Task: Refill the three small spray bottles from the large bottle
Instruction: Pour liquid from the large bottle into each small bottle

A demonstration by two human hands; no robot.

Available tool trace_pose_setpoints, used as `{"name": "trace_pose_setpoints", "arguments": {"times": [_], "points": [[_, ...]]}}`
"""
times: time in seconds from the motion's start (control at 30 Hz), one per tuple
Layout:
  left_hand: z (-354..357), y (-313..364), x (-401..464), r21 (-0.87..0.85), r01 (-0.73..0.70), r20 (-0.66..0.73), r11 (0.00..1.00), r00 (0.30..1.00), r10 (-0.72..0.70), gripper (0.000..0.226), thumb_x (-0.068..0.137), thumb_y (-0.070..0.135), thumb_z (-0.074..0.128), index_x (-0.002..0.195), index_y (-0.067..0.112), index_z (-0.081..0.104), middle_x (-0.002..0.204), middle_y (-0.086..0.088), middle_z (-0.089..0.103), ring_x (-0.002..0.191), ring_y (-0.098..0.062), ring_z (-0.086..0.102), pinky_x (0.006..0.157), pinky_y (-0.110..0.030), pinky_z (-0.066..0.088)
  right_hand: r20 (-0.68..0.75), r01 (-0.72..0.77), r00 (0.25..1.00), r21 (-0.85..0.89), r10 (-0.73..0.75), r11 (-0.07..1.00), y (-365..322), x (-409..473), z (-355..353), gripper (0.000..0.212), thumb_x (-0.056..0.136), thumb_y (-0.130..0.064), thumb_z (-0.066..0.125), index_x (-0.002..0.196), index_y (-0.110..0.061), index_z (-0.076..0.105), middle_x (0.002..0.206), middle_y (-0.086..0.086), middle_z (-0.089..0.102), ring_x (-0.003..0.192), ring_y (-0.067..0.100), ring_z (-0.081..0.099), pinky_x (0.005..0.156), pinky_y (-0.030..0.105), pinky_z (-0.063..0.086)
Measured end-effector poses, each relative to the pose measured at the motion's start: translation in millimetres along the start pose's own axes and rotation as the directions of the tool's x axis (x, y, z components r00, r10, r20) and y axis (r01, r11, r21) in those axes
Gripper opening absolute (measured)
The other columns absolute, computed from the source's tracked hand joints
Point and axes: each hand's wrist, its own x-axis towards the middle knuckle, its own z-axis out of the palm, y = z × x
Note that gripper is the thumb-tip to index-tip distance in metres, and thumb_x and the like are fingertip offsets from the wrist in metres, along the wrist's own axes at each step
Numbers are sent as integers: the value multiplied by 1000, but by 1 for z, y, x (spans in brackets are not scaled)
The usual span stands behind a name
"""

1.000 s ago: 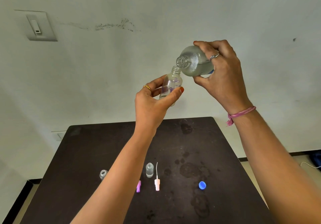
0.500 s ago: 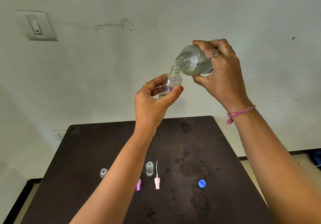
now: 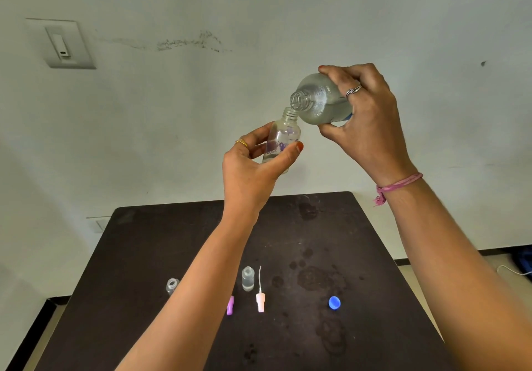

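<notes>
The left hand (image 3: 253, 169) pinches a small spray bottle (image 3: 280, 143) upright by its body; the right hand (image 3: 365, 123) grips the large bottle (image 3: 322, 100), tipped with its long axis pointing down-left, mouth touching or just above the small neck. The pour turns on that alignment. Whether liquid is running, I cannot quite tell. Below the small bottle, on the dark table (image 3: 374, 255), stand two more small bottles (image 3: 248, 278), loose spray tops and a blue cap (image 3: 334, 303). Behind is a pale wall with a switch plate (image 3: 61, 44).
</notes>
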Motion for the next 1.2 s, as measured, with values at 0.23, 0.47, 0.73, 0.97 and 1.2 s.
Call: {"name": "trace_pose_setpoints", "arguments": {"times": [0.23, 0.47, 0.73, 0.97, 1.2], "points": [[0, 0, 0, 2, 0, -1, 1000, 1000, 0, 42, 74, 26, 84, 113, 26, 68, 104, 10, 72, 97, -6, 68, 72, -18, 57, 3, -1, 1000, -5, 1, 1000, -2, 0, -1, 73, 68, -15, 84, 134, -16, 54, 124, 12, 54, 114, 30, 52, 89, 31, 48], [0, -1, 0, 10, 4, -10, 1000, 1000, -4, 48, 73, 25, 85, 118, 20, 69, 106, 6, 73, 98, -7, 68, 80, -29, 61, -8, 0, 1000, 0, 0, 1000, -2, -1, -1, 72, 68, -13, 83, 134, -16, 55, 122, 12, 54, 112, 31, 53, 88, 33, 49], [0, 0, 0, -4, 3, -9, 1000, 1000, -3, 47, 73, 24, 85, 117, 20, 68, 105, 7, 73, 99, -9, 68, 71, -19, 58, -4, 1, 1000, -4, -1, 1000, -2, -1, -1, 72, 68, -13, 83, 134, -16, 54, 122, 13, 54, 112, 31, 53, 89, 33, 48], [-1, 0, 0, -9, 4, -10, 1000, 1000, -4, 45, 73, 25, 85, 115, 23, 68, 106, 8, 73, 100, -9, 68, 76, -24, 60, -6, 4, 1000, -10, -4, 1000, -3, 1, -1, 72, 67, -14, 83, 134, -17, 54, 122, 13, 54, 112, 30, 53, 89, 32, 48], [-2, 1, -1, -19, -1, -11, 1000, 1000, 1, 47, 74, 24, 85, 117, 20, 68, 107, 6, 73, 101, -11, 68, 74, -23, 60, -10, 7, 1000, -7, -7, 1000, -4, 2, -1, 72, 68, -14, 82, 133, -17, 54, 122, 12, 54, 112, 30, 53, 88, 32, 48]]}}
